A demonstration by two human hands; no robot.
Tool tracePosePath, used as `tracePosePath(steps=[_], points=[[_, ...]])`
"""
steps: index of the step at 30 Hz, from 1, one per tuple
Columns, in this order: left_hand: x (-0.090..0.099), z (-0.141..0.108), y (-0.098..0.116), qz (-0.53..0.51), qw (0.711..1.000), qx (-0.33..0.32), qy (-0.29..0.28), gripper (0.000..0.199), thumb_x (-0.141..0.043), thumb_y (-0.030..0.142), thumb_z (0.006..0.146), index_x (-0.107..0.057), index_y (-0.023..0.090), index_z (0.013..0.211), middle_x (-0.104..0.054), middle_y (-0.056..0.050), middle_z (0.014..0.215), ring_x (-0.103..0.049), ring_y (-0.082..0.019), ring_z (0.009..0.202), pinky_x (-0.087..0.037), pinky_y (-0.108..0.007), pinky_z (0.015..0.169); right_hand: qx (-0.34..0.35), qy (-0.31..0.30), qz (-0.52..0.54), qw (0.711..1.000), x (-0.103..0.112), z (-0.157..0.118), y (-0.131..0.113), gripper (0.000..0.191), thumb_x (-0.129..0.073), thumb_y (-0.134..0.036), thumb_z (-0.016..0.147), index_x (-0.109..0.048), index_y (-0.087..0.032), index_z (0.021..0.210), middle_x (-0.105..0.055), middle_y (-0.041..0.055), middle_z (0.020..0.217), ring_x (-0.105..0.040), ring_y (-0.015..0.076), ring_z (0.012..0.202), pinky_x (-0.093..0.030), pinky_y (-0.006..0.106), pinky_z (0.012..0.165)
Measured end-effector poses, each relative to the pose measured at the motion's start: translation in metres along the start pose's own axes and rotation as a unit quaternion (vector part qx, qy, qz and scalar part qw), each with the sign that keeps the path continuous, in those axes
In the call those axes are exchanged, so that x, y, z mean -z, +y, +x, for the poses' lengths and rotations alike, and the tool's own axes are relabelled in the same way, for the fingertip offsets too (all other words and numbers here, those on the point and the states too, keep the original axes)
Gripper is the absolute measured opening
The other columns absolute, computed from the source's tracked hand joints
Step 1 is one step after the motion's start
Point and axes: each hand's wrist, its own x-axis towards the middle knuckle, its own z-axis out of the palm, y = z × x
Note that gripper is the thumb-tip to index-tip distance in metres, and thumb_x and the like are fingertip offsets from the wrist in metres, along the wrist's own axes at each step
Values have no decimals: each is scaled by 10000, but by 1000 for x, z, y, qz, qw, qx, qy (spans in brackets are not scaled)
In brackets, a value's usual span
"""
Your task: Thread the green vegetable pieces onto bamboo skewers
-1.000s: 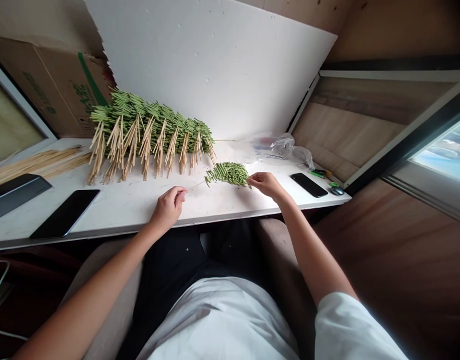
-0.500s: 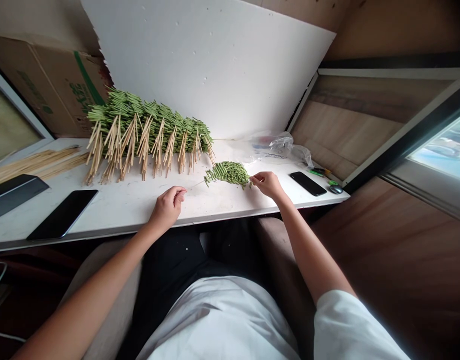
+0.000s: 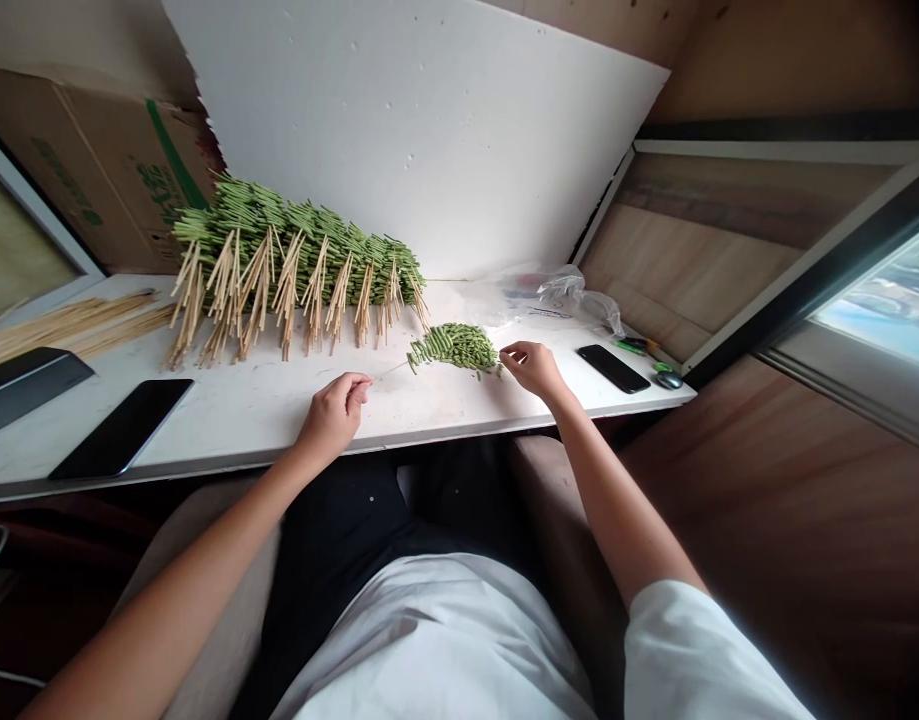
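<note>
My left hand (image 3: 335, 408) is closed in a pinch on the near end of a thin wooden skewer (image 3: 390, 372). The skewer points right and away, and a row of cut green bean pieces (image 3: 423, 350) lies at its far part. Beside that row is a small heap of cut green beans (image 3: 470, 347) on the white tabletop. At the right edge of the heap is my right hand (image 3: 532, 368), thumb and fingertips pressed together; whatever they hold is too small to make out.
Loaded bean skewers (image 3: 301, 240) are stacked at the back left, sticks facing me. Bare skewers (image 3: 76, 325) lie at far left near two dark phone-like slabs (image 3: 121, 430). A black phone (image 3: 613, 368), a computer mouse (image 3: 667, 380) and a plastic bag (image 3: 571, 290) are at right.
Both hands stay almost where they were. My right fingertips have shifted very slightly at the edge of the bean heap; the camera view has moved a little.
</note>
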Motion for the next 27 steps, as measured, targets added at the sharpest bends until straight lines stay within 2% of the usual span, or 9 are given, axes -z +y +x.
tracePosePath(steps=[9, 16, 27], points=[[1, 0, 0, 3, 1000, 1, 6, 225, -493, 335, 1054, -677, 208, 1028, -712, -43, 801, -696, -212, 763, -547, -316, 765, 23, -50, -4, 998, -6, 13, -8, 166, -717, -238, 934, -855, -176, 1004, -826, 95, 950, -725, 225, 864, -487, 301, 751], [0, 0, -1, 7, 1000, 3, 2, 237, -487, 343, 1059, -673, 200, 1032, -716, -46, 817, -703, -215, 779, -539, -317, 761, -39, -92, -51, 994, -11, 21, -26, 192, -800, -337, 902, -866, -172, 976, -825, 107, 937, -721, 231, 803, -450, 293, 656], [0, 0, -1, 8, 1000, -11, 7, 233, -492, 328, 1067, -678, 191, 1042, -721, -49, 819, -706, -214, 768, -539, -320, 744, -58, -71, -28, 995, -17, 24, -25, 94, -772, -198, 857, -849, -167, 902, -822, 103, 888, -729, 236, 804, -459, 286, 669]])
